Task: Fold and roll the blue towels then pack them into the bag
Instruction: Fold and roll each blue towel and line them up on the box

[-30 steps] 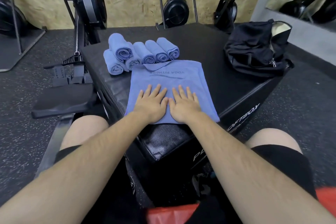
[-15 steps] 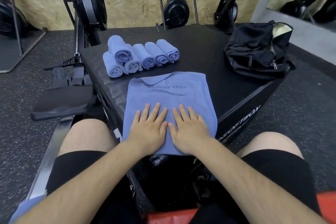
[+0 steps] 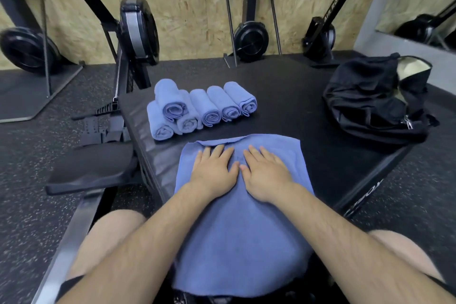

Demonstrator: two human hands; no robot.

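Observation:
A flat blue towel (image 3: 241, 234) lies on the near corner of the black box (image 3: 291, 96) and hangs over its edge toward my lap. My left hand (image 3: 213, 168) and my right hand (image 3: 265, 171) lie side by side, palms down with straight fingers, pressing the towel's far part. Several rolled blue towels (image 3: 197, 108) sit in a row behind it, one stacked on top at the left. The black bag (image 3: 375, 99) stands open at the box's right corner, its pale lining showing.
Rowing machines (image 3: 138, 32) stand along the wooden wall behind the box. A black seat and rail (image 3: 91, 170) sit left of the box by my left knee. Speckled rubber floor surrounds everything.
Both hands have slid forward along the towel to its far part. The towel has come toward me, so more of it hangs off the near edge.

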